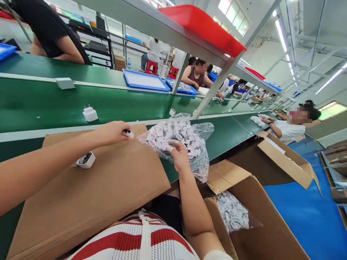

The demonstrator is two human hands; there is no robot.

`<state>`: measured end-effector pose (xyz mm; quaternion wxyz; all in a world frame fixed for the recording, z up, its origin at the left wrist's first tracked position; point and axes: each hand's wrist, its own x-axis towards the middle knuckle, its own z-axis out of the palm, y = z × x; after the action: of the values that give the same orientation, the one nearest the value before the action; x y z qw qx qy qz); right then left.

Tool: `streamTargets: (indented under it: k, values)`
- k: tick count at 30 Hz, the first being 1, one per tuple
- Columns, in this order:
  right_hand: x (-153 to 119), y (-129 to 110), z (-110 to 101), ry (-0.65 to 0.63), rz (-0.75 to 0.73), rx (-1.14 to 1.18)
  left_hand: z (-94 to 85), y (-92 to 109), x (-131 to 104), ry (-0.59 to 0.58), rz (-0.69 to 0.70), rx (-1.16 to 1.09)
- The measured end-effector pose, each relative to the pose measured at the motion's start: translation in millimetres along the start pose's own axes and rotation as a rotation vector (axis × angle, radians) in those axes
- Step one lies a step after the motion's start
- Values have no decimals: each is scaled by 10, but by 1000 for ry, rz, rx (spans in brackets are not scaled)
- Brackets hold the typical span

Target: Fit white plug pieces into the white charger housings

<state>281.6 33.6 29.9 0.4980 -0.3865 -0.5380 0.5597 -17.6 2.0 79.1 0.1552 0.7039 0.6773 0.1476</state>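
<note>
My left hand [115, 130] is closed around a white charger housing [128, 133] with dark parts showing in its open end, just above the cardboard sheet [119, 177]. On that sheet lies another white charger housing [86, 160], a circuit board visible inside. A clear plastic bag [204, 169], spread open at the sheet's right edge, is full of small white plastic parts [159, 134]. My right hand [180, 156] reaches into the bag, fingers curled on a small white plastic part among the others; its exact shape is partly hidden.
A white plug charger [90, 114] stands on the green conveyor belt [48, 104], with another white piece [65, 83] farther back. A metal post [214, 92] rises behind the bag. An open carton [260, 216] holds bagged parts at my right. Co-workers sit along the line.
</note>
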Motion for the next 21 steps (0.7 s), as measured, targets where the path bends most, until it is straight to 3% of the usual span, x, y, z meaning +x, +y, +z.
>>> streamTargets:
  k: [2, 5, 8, 10, 15, 21]
  values:
    - [-48, -19, 112, -77, 8, 49, 147, 178, -278, -84, 13, 20]
    - [-149, -73, 204, -22, -133, -45, 355, 355, -608, -130, 11, -26]
    - [-270, -164, 218, 82, -322, -191, 521, 378, -779, -104, -56, -114]
    - [-351, -227, 224, 103, -366, -196, 604, 346, -830, -67, -81, -173]
    - [-464, -269, 325, -55, -203, -39, 720, 311, -863, 2, -54, -348]
    - [-437, -51, 421, -228, -34, -22, 792, 311, -875, -8, -32, -513]
